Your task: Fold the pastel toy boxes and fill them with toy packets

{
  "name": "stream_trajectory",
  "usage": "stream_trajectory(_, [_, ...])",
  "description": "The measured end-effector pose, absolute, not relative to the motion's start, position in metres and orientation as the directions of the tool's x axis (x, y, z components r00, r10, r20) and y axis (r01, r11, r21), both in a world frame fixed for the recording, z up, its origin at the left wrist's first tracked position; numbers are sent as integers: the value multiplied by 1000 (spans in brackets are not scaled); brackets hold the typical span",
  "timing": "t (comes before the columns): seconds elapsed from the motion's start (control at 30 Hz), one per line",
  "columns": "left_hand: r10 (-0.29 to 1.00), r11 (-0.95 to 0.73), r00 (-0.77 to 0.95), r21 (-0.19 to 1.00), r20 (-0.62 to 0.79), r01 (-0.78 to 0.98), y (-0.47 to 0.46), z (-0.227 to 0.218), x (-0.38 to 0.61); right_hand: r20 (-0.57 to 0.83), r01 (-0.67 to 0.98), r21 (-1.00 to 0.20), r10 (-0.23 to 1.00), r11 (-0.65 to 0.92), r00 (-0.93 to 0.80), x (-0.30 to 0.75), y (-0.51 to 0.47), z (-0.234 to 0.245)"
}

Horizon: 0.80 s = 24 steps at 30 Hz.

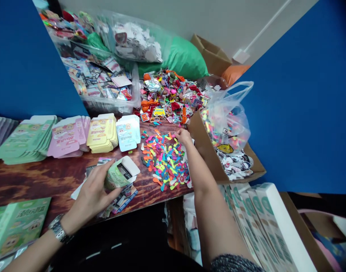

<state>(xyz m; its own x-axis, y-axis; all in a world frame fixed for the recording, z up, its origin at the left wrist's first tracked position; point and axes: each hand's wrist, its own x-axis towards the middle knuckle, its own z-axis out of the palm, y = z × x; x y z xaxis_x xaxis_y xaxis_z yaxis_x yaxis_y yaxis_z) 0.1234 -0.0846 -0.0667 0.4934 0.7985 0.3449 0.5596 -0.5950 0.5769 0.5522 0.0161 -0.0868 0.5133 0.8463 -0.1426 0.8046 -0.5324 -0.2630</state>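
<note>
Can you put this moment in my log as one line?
left hand: holds green cardboard box | right hand: touches colourful uninflated balloons | on: wooden table

Glossy dark wood tabletop [48, 181], matt card boxes [100, 132], crinkled translucent plastic bag [226, 121]

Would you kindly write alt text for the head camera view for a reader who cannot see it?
A person's left hand holds a green printed cardboard box over a wooden table, while the right hand reaches to a heap of small multicoloured balloons. Stacks of flat printed boxes lie nearby.
</note>
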Motion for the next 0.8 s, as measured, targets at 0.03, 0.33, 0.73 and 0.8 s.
stream_trajectory(0.03, [796,-598,495,575,348,558,-85,-67,123,-142,801,-269,845,-534,516,553,17,-88])
stream_trajectory(0.33, [804,-587,488,581,339,564,-89,-67,121,-161,784,-334,852,-522,498,560,18,-83])
stream_trajectory(0.73, [800,-587,513,585,311,560,-88,-68,132,-128,864,-490,990,-119,64,480,8,-79])
stream_trajectory(0.8, [799,-587,515,590,310,555,-89,-67,133,-114,879,-466,992,-101,54,471,11,-84])
